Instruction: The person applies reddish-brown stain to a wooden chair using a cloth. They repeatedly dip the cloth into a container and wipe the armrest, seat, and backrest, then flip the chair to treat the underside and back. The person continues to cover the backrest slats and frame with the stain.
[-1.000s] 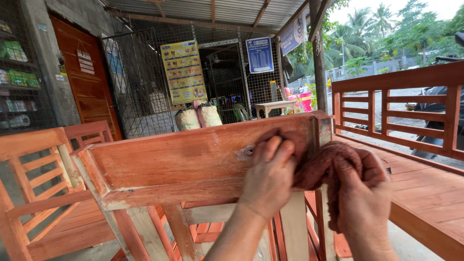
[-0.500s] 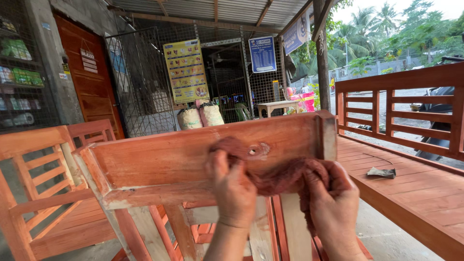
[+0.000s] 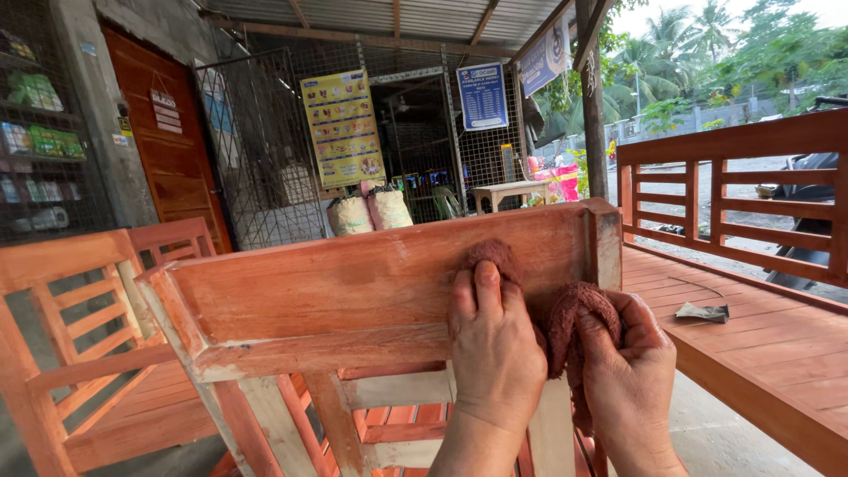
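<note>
— Where were the hands?

— Both sat low and right of centre in the frame. The left hand (image 3: 495,340) lay flat with its fingers together, pressing a reddish-brown rag (image 3: 530,283) against the broad top rail (image 3: 371,283) of a wooden chair frame. Its grip was not closed round the cloth; the palm simply held it to the wood.

— And the other one?

— The right hand (image 3: 632,371), just beside the left, had its grip closed on the bunched loose end of the same rag, close to the rail's right end.

— How did the rail look?

— Stained orange-red on its face, with paler bare wood on the slats (image 3: 265,415) beneath, at the bottom middle of the frame.

— What else was around?

— A finished red chair (image 3: 79,336) stood at the lower left. A red railing (image 3: 733,190) ran along the right, above a red plank deck (image 3: 777,336) with a small scrap (image 3: 704,311) lying on it. Two sacks (image 3: 369,212) stood by a wire mesh wall (image 3: 256,150) in the upper middle.
</note>
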The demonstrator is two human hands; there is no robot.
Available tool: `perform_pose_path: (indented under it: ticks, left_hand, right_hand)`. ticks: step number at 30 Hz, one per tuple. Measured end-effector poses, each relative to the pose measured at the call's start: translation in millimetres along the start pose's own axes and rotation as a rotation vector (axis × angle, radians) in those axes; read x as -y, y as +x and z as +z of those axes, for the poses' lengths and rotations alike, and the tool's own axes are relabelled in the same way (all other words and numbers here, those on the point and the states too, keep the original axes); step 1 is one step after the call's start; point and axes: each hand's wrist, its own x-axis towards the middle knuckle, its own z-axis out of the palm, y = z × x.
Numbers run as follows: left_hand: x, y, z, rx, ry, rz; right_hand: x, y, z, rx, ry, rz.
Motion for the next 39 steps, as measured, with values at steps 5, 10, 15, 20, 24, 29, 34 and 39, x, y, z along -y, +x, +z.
perform_pose_path:
  ticks: [5, 10, 15, 20, 24, 29, 34, 39]
  left_hand:
    - [5, -6, -16, 0.169, -0.027, -0.001]
    - [22, -6, -22, 0.005, -0.138, 0.06]
    - [13, 9, -6, 0.072, 0.052, 0.084]
    - [5, 2, -9, 0.126, 0.108, 0.037]
    - [17, -3, -24, 0.194, 0.063, 0.03]
    - [29, 8, -27, -0.102, -0.049, 0.042]
    - [27, 7, -17, -0.046, -0.045, 0.137]
    - [41, -14, -21, 0.122, -0.094, 0.14]
  right_hand:
    - [0, 0, -2, 0.013, -0.037, 0.001]
    - [5, 0, 7, 0.036, -0.061, -0.023]
    - [12, -2, 9, 0.027, -0.054, 0.061]
    - [13, -4, 9, 0.008, -0.084, 0.084]
    - [14, -3, 9, 0.047, -0.048, 0.003]
    - [17, -3, 10, 0.014, -0.058, 0.096]
    - [18, -8, 13, 0.015, -0.075, 0.057]
    - [23, -16, 19, 0.038, -0.047, 0.054]
